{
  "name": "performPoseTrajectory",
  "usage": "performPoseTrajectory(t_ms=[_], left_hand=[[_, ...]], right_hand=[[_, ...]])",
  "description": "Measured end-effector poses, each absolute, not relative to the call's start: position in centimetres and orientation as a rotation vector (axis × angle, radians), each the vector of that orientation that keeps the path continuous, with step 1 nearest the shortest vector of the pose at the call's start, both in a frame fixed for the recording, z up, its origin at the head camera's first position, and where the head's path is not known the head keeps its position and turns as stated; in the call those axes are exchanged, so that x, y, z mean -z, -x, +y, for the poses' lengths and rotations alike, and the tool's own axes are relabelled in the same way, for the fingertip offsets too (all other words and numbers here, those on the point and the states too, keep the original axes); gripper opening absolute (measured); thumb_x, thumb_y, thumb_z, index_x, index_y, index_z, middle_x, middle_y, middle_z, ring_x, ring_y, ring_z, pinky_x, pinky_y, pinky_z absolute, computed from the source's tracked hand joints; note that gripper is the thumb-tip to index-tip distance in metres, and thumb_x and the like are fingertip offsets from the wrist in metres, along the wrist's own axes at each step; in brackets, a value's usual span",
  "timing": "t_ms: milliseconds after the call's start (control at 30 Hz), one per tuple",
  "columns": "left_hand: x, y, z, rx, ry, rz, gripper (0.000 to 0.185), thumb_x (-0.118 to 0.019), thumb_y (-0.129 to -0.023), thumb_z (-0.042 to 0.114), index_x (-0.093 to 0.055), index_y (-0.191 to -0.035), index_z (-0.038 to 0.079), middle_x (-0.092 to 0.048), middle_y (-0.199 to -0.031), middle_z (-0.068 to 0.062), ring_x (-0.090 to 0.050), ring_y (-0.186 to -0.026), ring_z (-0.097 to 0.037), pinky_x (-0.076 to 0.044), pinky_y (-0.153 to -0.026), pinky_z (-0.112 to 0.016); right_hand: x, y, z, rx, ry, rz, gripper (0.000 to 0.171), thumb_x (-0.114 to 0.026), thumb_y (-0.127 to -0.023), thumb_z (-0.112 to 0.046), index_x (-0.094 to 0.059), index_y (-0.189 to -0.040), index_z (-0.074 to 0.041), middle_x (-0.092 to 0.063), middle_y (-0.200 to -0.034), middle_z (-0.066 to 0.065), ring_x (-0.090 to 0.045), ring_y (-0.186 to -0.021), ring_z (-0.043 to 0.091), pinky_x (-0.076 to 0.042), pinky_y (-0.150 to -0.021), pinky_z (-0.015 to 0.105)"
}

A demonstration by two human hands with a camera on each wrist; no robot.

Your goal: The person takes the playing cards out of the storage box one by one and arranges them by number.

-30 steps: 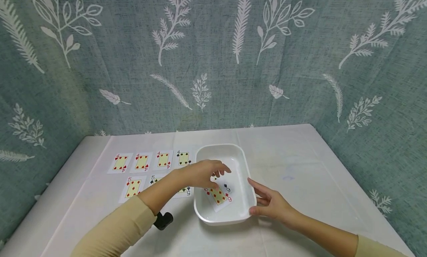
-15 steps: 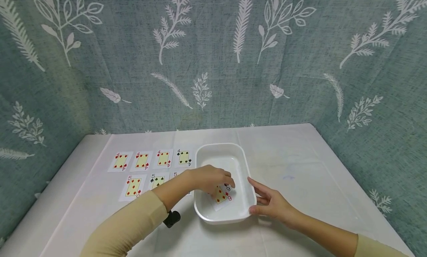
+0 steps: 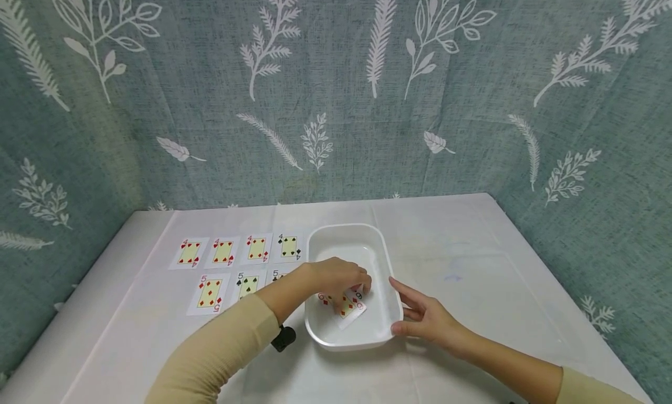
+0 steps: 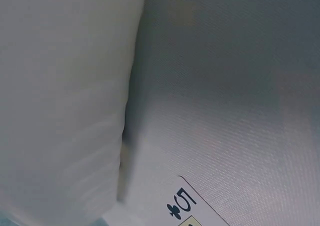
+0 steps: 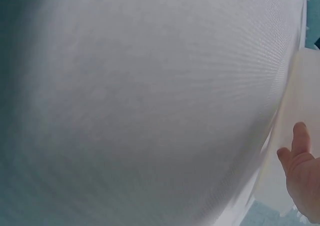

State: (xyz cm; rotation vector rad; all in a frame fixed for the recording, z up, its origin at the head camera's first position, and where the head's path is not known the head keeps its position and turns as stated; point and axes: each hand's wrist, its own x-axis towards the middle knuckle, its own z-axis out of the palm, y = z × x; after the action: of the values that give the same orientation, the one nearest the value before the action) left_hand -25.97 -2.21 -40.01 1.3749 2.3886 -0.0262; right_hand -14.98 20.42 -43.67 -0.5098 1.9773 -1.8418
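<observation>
In the head view, my left hand [image 3: 338, 280] reaches into a white rectangular tray [image 3: 346, 232] with its fingers curled downward. Its thumb lies over a six of diamonds playing card [image 3: 353, 316]; whether thumb and fingers pinch the card is hidden. Part of a second card, a black six, shows under the hand. My right hand [image 3: 427, 318] rests against the tray's right side, its index finger extended near the rim and thumb lower down. In the right wrist view, the right hand [image 5: 302, 176] touches the pale wall; the left wrist view shows no left hand.
Several playing cards lie face up left of the tray: a back row of fours, including a four of spades [image 3: 289, 248], and a front row of fives, including a five of diamonds [image 3: 210, 294]. My left forearm partly covers the front row. Patterned curtain [image 3: 336, 130] surrounds the white table [image 3: 472, 264].
My left hand has moved down and slightly right onto the cards in the tray. The six of diamonds has turned a little. My right hand and the tray stay in place.
</observation>
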Motion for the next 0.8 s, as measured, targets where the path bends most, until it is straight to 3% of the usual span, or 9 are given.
performPoseTrajectory(t_ms=[233,433,600,800], left_hand=[[39.5,25.9,-2.1,0.133,-1.485,2.397,0.036,-0.085,-0.069,0.022,-0.063,-0.098,0.025,-0.051,-0.087,0.012,-0.048,-0.077,-0.005,-0.040,-0.067,-0.022],[39.0,26.3,-2.2,0.108,-1.554,2.432,0.025,-0.082,-0.073,0.026,-0.064,-0.091,0.021,-0.051,-0.085,0.014,-0.048,-0.073,-0.003,-0.043,-0.070,-0.018],[38.1,26.4,-2.7,0.068,-1.515,2.464,0.029,-0.080,-0.075,0.022,-0.065,-0.100,0.021,-0.058,-0.085,0.014,-0.051,-0.075,-0.004,-0.045,-0.073,-0.022],[37.6,26.7,-4.1,-0.154,-1.366,2.466,0.046,-0.075,-0.080,0.015,-0.056,-0.121,0.022,-0.055,-0.084,0.010,-0.052,-0.074,-0.007,-0.044,-0.069,-0.023]], right_hand=[[43.7,15.0,20.4,1.854,0.513,1.966,0.089,-0.073,-0.083,-0.012,-0.015,-0.150,-0.001,-0.023,-0.146,0.035,-0.038,-0.127,0.048,-0.051,-0.088,0.030],[43.6,15.0,20.5,1.864,0.508,1.961,0.090,-0.073,-0.082,-0.012,-0.015,-0.150,0.000,-0.023,-0.146,0.035,-0.037,-0.127,0.049,-0.051,-0.087,0.031],[43.6,15.0,20.4,1.851,0.506,1.980,0.091,-0.074,-0.081,-0.012,-0.016,-0.150,0.000,-0.023,-0.146,0.035,-0.038,-0.127,0.049,-0.051,-0.087,0.030],[43.6,15.0,20.5,1.851,0.498,1.981,0.090,-0.074,-0.081,-0.013,-0.017,-0.149,0.000,-0.023,-0.146,0.035,-0.038,-0.127,0.049,-0.051,-0.088,0.030]])
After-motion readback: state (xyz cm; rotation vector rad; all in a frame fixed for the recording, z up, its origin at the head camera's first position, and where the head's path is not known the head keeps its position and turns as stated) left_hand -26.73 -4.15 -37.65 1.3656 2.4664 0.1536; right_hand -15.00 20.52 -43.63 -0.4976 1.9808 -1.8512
